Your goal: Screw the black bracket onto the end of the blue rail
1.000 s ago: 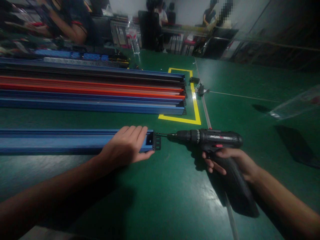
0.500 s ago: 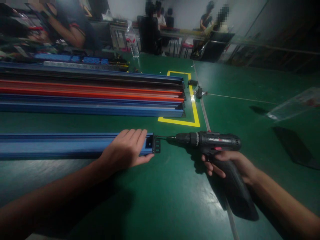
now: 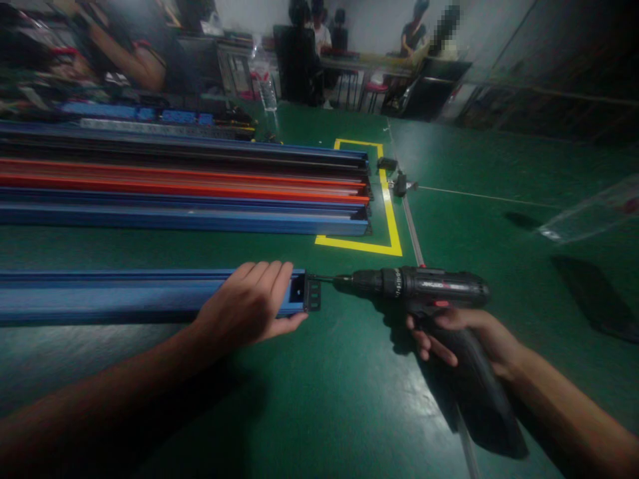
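Observation:
My left hand (image 3: pixel 249 299) is wrapped over the right end of a long blue rail (image 3: pixel 124 293), which lies flat on the green table. A black end bracket with slots (image 3: pixel 314 295) sits at that end, just right of my fingers. My right hand (image 3: pixel 464 336) grips the handle of a black cordless drill (image 3: pixel 429 283). The drill points left, and its long bit (image 3: pixel 324 278) reaches the upper part of the bracket. Whether the bit sits in a screw is too small to tell.
Behind lie several blue, black and red rails (image 3: pixel 200 183), ending inside a yellow tape outline (image 3: pixel 392 219). Small black parts (image 3: pixel 401 185) lie beside it. Plastic bottles stand at the back (image 3: pixel 264 80) and right (image 3: pixel 589 209). A dark flat object (image 3: pixel 596 296) lies at right. People sit beyond.
The drill and my right hand appear slightly lower and further right in the view. The near rail's end also shows a little lower. Both holds are the same.

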The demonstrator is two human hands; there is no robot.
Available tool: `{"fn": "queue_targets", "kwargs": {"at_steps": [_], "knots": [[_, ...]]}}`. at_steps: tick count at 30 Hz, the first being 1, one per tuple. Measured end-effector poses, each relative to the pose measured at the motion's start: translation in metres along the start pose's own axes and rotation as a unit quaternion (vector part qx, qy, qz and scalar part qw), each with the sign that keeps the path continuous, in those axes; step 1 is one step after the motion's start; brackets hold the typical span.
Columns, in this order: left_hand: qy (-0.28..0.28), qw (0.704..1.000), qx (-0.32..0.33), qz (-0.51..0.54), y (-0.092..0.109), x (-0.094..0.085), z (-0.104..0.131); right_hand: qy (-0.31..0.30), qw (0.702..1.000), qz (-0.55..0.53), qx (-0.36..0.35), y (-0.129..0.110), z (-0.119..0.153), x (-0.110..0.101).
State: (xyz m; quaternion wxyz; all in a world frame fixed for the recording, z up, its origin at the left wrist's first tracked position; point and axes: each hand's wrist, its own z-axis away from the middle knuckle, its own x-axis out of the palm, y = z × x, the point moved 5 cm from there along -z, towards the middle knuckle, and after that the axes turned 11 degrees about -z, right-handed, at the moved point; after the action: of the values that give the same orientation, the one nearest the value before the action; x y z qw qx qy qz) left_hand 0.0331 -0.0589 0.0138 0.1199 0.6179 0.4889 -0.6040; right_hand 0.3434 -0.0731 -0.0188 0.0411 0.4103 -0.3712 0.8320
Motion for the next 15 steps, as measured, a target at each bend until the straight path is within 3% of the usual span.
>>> {"fn": "queue_targets", "kwargs": {"at_steps": [15], "knots": [[-0.002, 1.000, 0.010, -0.014, 0.0000, -0.0009, 0.0007, 0.000, 0.999, 0.021, -0.024, -0.0008, 0.0000, 0.0007]]}}
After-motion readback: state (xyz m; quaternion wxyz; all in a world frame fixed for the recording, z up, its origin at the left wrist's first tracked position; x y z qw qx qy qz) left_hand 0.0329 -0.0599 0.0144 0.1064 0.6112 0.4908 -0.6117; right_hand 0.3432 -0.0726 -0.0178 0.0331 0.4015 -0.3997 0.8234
